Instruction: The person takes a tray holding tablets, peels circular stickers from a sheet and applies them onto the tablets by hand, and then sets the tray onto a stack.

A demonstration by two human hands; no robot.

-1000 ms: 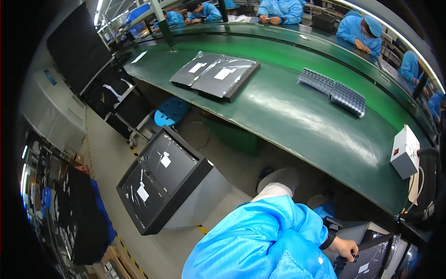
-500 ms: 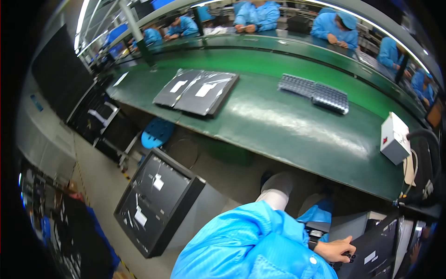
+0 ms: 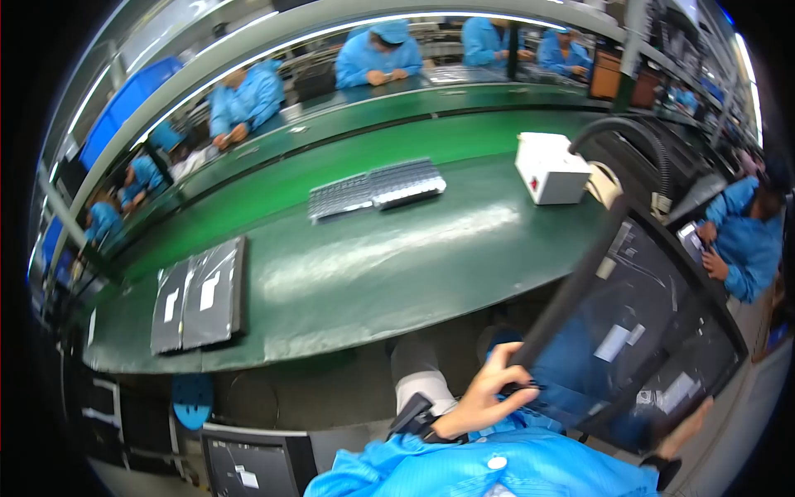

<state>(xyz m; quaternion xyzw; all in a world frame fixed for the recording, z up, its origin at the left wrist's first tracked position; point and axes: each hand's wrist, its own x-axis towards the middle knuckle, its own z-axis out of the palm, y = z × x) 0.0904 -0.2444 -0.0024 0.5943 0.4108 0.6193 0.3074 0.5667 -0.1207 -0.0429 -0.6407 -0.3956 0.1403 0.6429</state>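
A black framed tray (image 3: 571,302) is held up tilted in front of me on the right. Inside it lie dark panels under glossy film, with white labels (image 3: 612,342) on them. My left hand (image 3: 489,393) grips the tray's left side, thumb and fingers bent around the rim, with small black pieces at the fingertips. At the lower right edge my right hand (image 3: 689,427) holds the tray; most of its fingers are hidden behind it. The tray's upper end overlaps the right end of the green table (image 3: 348,290).
Two film-wrapped dark panels (image 3: 199,298) lie on the table's left. A dimpled tray pair (image 3: 377,189) and a white box (image 3: 553,168) with a black hose (image 3: 638,128) lie farther right. Another black tray (image 3: 252,464) stands below. Co-workers in blue sit across and at right (image 3: 749,236).
The black tray has come up from low on the right, now held in both hands. My view has turned right, so the table's things appear farther left.
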